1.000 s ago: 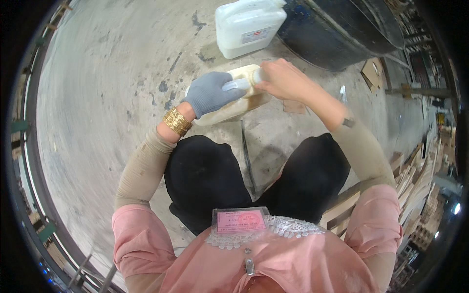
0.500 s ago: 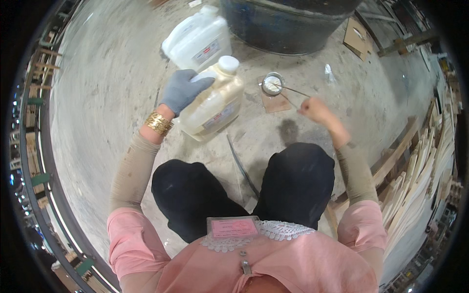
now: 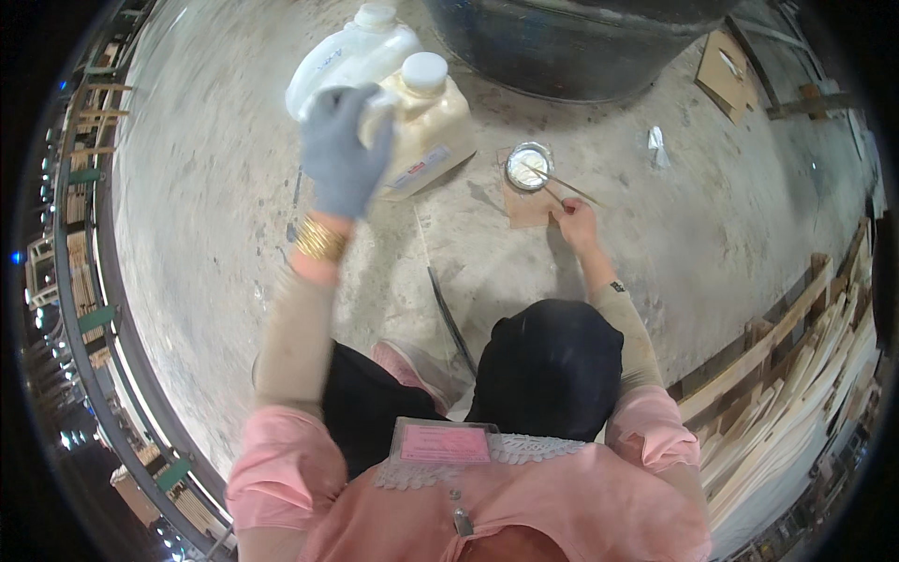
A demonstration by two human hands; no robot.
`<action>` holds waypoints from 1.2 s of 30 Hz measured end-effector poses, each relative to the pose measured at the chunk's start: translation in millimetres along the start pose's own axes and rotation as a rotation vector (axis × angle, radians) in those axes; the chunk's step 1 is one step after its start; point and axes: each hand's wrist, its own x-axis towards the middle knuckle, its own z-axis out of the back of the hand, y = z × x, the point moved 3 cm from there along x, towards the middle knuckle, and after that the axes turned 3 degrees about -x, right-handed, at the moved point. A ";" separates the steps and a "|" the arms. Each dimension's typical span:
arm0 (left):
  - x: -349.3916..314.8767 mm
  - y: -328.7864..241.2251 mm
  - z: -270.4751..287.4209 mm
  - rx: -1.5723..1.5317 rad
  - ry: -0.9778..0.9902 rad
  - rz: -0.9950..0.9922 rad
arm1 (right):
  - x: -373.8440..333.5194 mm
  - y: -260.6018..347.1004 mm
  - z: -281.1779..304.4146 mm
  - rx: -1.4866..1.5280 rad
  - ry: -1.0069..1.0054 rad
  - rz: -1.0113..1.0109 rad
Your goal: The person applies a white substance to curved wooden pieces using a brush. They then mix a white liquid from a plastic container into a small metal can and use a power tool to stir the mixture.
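My left hand (image 3: 345, 155), in a grey glove, is closed around the handle of a translucent jug (image 3: 440, 126) with a white cap and cream-coloured contents. The jug stands upright on the floor; motion blurs the glove somewhat. Just behind it is a second, whiter jug (image 3: 361, 47). My bare right hand (image 3: 576, 225) pinches the end of a thin stick (image 3: 552, 195) that leads into a small round tin (image 3: 529, 167) of white paste. Another thin stick (image 3: 571, 185) leans out of the same tin. Beneath the tin lies a piece of brown cardboard (image 3: 527, 211).
A large dark drum (image 3: 571, 51) stands beyond the tin. A crumpled whitish scrap (image 3: 657, 148) and a folded cardboard piece (image 3: 726, 75) lie to the right. Wooden strips (image 3: 796, 375) are stacked at the right. A dark hose-like strip (image 3: 449, 318) lies near my knees.
The cream-filled jug has moved away from me, up beside the whiter jug, with my left hand on it. My right hand has come slightly closer to the tin. My left knee has shifted.
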 end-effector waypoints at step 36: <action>-45.9 -116.6 32.7 -1.403 0.608 1.176 | -130.5 313.5 298.5 0.494 -0.024 0.119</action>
